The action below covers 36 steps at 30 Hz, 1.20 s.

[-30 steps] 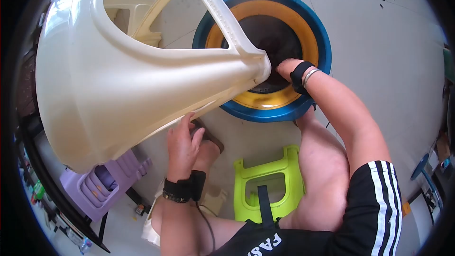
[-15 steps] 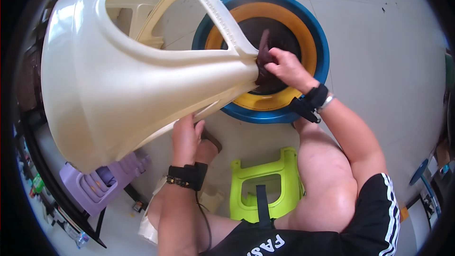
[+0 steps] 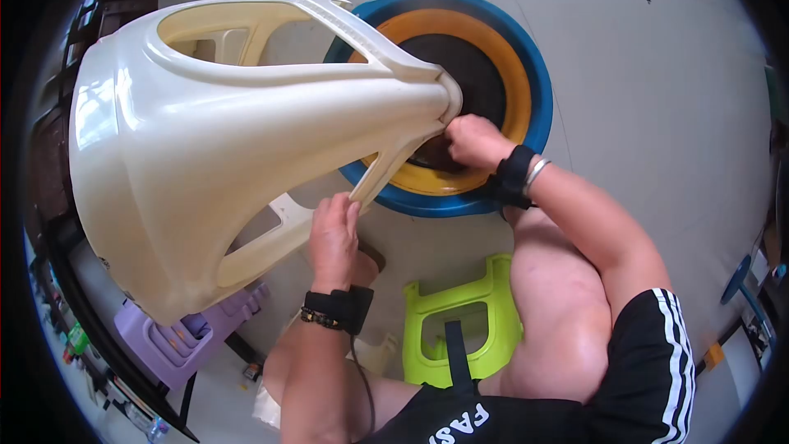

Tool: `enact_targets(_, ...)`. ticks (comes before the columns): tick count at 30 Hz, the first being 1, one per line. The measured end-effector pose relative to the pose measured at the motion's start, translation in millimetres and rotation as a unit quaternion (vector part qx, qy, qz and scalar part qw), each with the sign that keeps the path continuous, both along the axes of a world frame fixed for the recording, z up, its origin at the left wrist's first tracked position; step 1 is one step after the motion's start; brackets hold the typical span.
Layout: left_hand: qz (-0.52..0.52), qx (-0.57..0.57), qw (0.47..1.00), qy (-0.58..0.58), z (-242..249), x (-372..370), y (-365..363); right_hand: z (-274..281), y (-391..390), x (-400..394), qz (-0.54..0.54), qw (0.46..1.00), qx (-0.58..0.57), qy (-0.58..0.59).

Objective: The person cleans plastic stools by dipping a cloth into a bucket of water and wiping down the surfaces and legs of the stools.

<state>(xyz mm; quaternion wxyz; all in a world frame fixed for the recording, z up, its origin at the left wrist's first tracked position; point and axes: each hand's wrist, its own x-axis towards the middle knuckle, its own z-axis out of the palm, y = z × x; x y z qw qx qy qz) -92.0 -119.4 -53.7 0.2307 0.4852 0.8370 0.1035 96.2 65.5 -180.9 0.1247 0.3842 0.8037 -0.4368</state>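
Note:
A large cream plastic stool [image 3: 271,115] lies tilted on its side in front of me, its legs pointing toward the basins. My left hand [image 3: 333,234] is closed on the edge of its lower leg. My right hand [image 3: 478,141] is closed at the foot of another leg, over the basins. The dark cloth seen in it before is mostly hidden behind the fingers now. Beneath are a blue basin [image 3: 538,90] and a yellow-orange basin [image 3: 516,74] set inside it, with dark contents [image 3: 481,74].
A lime green stool [image 3: 423,349] stands between my legs. A purple plastic stool [image 3: 168,353] is at lower left, near a dark rack [image 3: 82,279] with small items. Pale tiled floor [image 3: 625,99] extends to the right.
The cream stool has turned slightly, showing more of its lower leg opening. My right hand has moved down and left along the foot, and the cloth has gone mostly out of sight.

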Motion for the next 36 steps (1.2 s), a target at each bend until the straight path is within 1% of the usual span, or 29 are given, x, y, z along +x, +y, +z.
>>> enact_targets(1, 0.007, -0.006, 1.000, -0.005, -0.9, -0.8, -0.6, -4.9, 9.9, 7.4, -0.022, 0.998, 0.047, 0.043)
enact_targets(2, 0.013, -0.011, 1.000, -0.009, -1.2, -2.4, -0.6, -3.7, 16.3, 14.5, -0.071, 0.992, 0.084, 0.069)
enact_targets(3, 0.026, -0.017, 0.999, -0.016, -0.8, -3.7, -0.3, 3.5, 23.3, 20.5, -0.103, 0.988, 0.095, 0.069)
enact_targets(5, 0.051, -0.032, 0.998, -0.032, 1.1, -5.8, -1.3, 17.5, 29.5, 29.5, -0.205, 0.970, 0.069, 0.110)
enact_targets(8, 0.085, -0.031, 0.993, -0.078, -4.6, -4.5, -2.3, 26.1, 18.8, 30.7, -0.304, 0.923, 0.031, 0.235)
enact_targets(9, 0.084, -0.034, 0.993, -0.078, -3.6, -2.9, -0.5, 22.7, 14.8, 28.6, -0.239, 0.936, 0.083, 0.243)
enact_targets(11, 0.081, -0.044, 0.993, -0.072, 2.4, -2.6, 3.3, 14.0, 3.3, 18.0, -0.109, 0.942, 0.183, 0.258)
enact_targets(12, 0.081, -0.042, 0.993, -0.071, 2.9, -3.2, 2.6, 14.7, -2.6, 13.8, -0.059, 0.946, 0.202, 0.248)
enact_targets(16, 0.078, -0.044, 0.994, -0.067, -3.5, -3.5, -2.8, 6.0, -2.0, 9.6, 0.039, 0.951, 0.242, 0.187)
enact_targets(20, 0.096, -0.084, 0.990, -0.063, 1.0, -3.0, -2.6, 4.8, 4.1, 5.5, 0.028, 0.968, 0.210, 0.133)
enact_targets(22, 0.084, -0.075, 0.992, -0.054, 2.5, -2.4, -1.0, -2.6, -3.9, 12.1, 0.007, 0.981, 0.173, 0.089)
enact_targets(23, 0.082, -0.071, 0.993, -0.052, 3.5, -1.9, -1.4, -3.5, -3.4, 16.6, -0.044, 0.984, 0.140, 0.102)
enact_targets(24, 0.082, -0.075, 0.993, -0.048, 3.9, -2.1, -0.3, -4.5, -1.2, 20.9, -0.128, 0.978, 0.045, 0.162)
enact_targets(25, 0.084, -0.083, 0.992, -0.046, 4.9, -1.8, 0.2, 7.2, 1.6, 23.6, -0.209, 0.953, -0.053, 0.214)
enact_targets(26, 0.083, -0.089, 0.992, -0.043, 5.1, -1.7, -0.2, 20.7, 5.9, 23.1, -0.201, 0.946, -0.078, 0.243)
enact_targets(29, 0.075, -0.082, 0.993, -0.043, 5.3, -2.2, -0.4, 0.6, -8.7, 8.9, -0.181, 0.934, -0.061, 0.303)
enact_targets(30, 0.082, -0.081, 0.992, -0.048, 5.9, -2.6, -0.3, -3.4, -12.2, 6.5, -0.125, 0.957, 0.005, 0.262)
enact_targets(32, 0.094, -0.078, 0.991, -0.057, 5.3, -1.9, -1.7, -2.1, -14.2, 10.2, -0.033, 0.976, 0.112, 0.183)
enact_targets(33, 0.097, -0.075, 0.990, -0.067, 3.7, -0.8, -2.2, 1.8, -13.0, 12.8, 0.013, 0.976, 0.166, 0.141)
enact_targets(34, 0.101, -0.073, 0.989, -0.076, 2.6, -1.2, -3.8, 8.0, -10.7, 10.7, 0.072, 0.964, 0.228, 0.113)
enact_targets(36, 0.111, -0.087, 0.986, -0.088, 0.2, 0.5, -7.0, 21.5, -4.3, 1.5, 0.093, 0.955, 0.266, 0.096)
